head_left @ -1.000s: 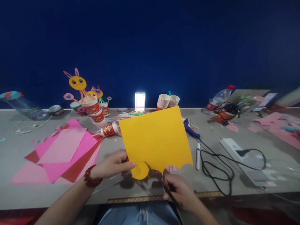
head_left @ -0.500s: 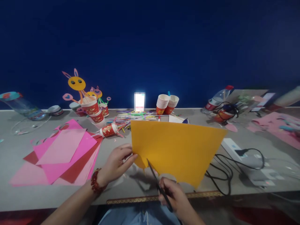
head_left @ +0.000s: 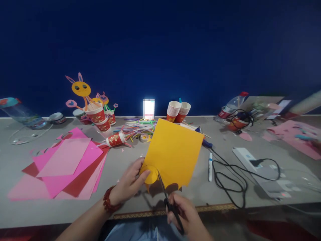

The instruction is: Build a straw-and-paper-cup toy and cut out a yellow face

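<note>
A yellow paper sheet is tilted over the front middle of the table, its lower edge scalloped by curved cuts. My left hand pinches its lower left corner, thumb on top beside a drawn circle. Black scissors are held in my right hand, fingers in the handles. The blades meet the paper at the right side of the circle, close to my left thumb.
Pink and red sheets lie left. Behind are decorated cups, straws and stacked cups. A marker, black cable and power strip lie right. Someone's blurred arm shows far right.
The yellow sheet has turned and swung left and nearer, uncovering the marker and part of the cable. My left hand has moved slightly right and down; the scissors stay at the paper.
</note>
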The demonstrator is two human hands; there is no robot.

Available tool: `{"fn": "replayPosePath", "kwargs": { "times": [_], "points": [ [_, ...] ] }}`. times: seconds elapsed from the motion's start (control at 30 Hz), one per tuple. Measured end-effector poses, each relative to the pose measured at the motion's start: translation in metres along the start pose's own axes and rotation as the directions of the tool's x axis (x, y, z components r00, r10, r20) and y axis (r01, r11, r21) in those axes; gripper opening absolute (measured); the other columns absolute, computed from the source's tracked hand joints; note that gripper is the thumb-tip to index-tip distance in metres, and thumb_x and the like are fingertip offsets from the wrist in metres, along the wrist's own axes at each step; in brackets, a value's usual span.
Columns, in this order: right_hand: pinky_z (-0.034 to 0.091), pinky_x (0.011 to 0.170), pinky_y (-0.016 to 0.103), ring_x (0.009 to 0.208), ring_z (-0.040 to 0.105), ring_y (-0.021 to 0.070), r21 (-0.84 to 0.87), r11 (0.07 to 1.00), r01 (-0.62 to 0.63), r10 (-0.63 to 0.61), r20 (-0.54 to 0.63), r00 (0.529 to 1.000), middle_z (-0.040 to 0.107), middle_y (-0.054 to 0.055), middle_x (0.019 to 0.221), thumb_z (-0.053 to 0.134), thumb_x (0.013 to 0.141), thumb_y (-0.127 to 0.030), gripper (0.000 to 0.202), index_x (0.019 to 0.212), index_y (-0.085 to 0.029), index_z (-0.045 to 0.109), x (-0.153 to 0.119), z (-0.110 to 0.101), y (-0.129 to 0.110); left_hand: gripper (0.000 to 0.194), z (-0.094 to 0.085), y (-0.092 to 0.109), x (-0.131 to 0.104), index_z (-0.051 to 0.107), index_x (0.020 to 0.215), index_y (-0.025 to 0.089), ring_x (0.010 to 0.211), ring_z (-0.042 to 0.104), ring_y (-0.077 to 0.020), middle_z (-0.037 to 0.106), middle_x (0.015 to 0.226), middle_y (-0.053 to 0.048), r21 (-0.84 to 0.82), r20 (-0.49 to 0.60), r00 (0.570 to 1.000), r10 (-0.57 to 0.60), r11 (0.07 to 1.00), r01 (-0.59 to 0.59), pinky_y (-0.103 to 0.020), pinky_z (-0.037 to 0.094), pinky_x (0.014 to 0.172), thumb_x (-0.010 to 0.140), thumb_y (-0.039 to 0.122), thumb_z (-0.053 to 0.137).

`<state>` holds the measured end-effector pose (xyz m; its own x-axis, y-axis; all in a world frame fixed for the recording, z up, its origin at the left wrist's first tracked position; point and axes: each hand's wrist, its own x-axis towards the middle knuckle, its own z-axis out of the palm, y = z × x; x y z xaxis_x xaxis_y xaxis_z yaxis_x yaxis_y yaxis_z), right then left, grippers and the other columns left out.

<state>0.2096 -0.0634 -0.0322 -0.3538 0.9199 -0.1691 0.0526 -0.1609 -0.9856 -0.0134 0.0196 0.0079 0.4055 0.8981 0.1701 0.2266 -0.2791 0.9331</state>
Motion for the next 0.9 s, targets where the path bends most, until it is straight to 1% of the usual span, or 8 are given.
{"fn": "replayPosePath", "kwargs": {
  "times": [0.13,0.2,0.27,0.33,0.47,0.6,0.77,0.9],
  "points": [
    [0.035,0.052,0.021,0.055,0.042,0.0101,-0.001,0.998,0.066,-0.066,0.005,0.998,0.050,-0.003,0.064,0.061,0.083,-0.064,0.047,0.075,-0.022,0.042,-0.001,0.001,-0.006,0.035,0.000,0.000,0.000,0.051,0.131,0.020,0.104,0.061,-0.0201,0.062,0.125,-0.011,-0.123,0.111,0.994,0.005,0.992,0.008,-0.029,0.051,0.088,0.100,0.035,0.047],
    [0.036,0.050,0.021,0.055,0.045,0.0109,0.028,0.998,0.056,-0.056,-0.002,0.998,0.051,-0.003,0.064,0.058,0.084,-0.067,0.048,0.076,-0.022,0.044,-0.001,0.003,-0.006,0.039,0.001,0.000,0.000,0.048,0.136,0.021,0.107,0.061,-0.0206,0.060,0.130,-0.012,-0.172,0.162,0.987,-0.005,0.984,0.033,-0.029,0.051,0.090,0.100,0.035,0.047],
    [0.036,0.047,0.020,0.054,0.047,0.0111,0.049,0.998,0.027,-0.027,-0.004,1.000,0.052,-0.002,0.064,0.057,0.084,-0.070,0.050,0.077,-0.022,0.045,-0.001,0.005,-0.004,0.042,0.001,0.000,0.000,0.046,0.139,0.021,0.111,0.060,-0.0214,0.059,0.134,-0.012,-0.187,0.184,0.983,-0.012,0.981,0.047,-0.031,0.050,0.093,0.100,0.035,0.048],
    [0.035,0.043,0.019,0.050,0.046,0.0096,0.062,0.998,-0.006,0.006,-0.001,1.000,0.054,-0.002,0.065,0.058,0.084,-0.070,0.050,0.078,-0.022,0.046,-0.001,0.006,0.001,0.043,0.001,0.001,0.001,0.046,0.140,0.021,0.114,0.059,-0.0220,0.057,0.136,-0.012,-0.180,0.185,0.983,-0.012,0.983,0.046,-0.032,0.049,0.097,0.100,0.035,0.048],
    [0.028,0.034,0.016,0.038,0.036,0.0043,0.052,0.997,-0.052,0.051,0.012,0.999,0.056,-0.003,0.063,0.057,0.084,-0.071,0.051,0.080,-0.021,0.047,-0.001,0.005,0.009,0.044,0.000,0.002,0.001,0.046,0.142,0.023,0.116,0.058,-0.0225,0.057,0.138,-0.011,-0.179,0.184,0.983,-0.013,0.983,0.047,-0.034,0.048,0.101,0.100,0.035,0.049],
    [0.028,0.032,0.015,0.036,0.034,0.0030,0.037,0.999,-0.017,0.017,-0.014,1.000,0.055,-0.004,0.061,0.057,0.084,-0.071,0.052,0.078,-0.020,0.046,0.001,0.005,0.009,0.048,0.002,0.003,0.001,0.044,0.145,0.023,0.119,0.058,-0.0246,0.056,0.140,-0.012,-0.194,0.174,0.985,-0.018,0.980,0.052,-0.036,0.048,0.101,0.099,0.035,0.050],
    [0.027,0.031,0.015,0.034,0.033,0.0028,0.056,0.998,-0.008,0.008,-0.002,1.000,0.054,-0.004,0.059,0.056,0.082,-0.074,0.054,0.077,-0.021,0.043,0.002,0.006,0.006,0.050,0.003,0.003,0.002,0.043,0.146,0.023,0.119,0.058,-0.0250,0.057,0.140,-0.012,-0.197,0.182,0.983,-0.020,0.979,0.056,-0.036,0.049,0.100,0.099,0.036,0.050],
    [0.027,0.033,0.017,0.036,0.035,0.0045,0.038,0.999,0.017,-0.016,-0.023,1.000,0.053,-0.003,0.059,0.054,0.082,-0.076,0.056,0.075,-0.021,0.045,0.004,0.006,0.006,0.049,0.003,0.003,0.002,0.044,0.146,0.023,0.120,0.057,-0.0244,0.057,0.140,-0.011,-0.191,0.180,0.983,-0.021,0.980,0.056,-0.035,0.048,0.101,0.099,0.036,0.050]
  ]
}}
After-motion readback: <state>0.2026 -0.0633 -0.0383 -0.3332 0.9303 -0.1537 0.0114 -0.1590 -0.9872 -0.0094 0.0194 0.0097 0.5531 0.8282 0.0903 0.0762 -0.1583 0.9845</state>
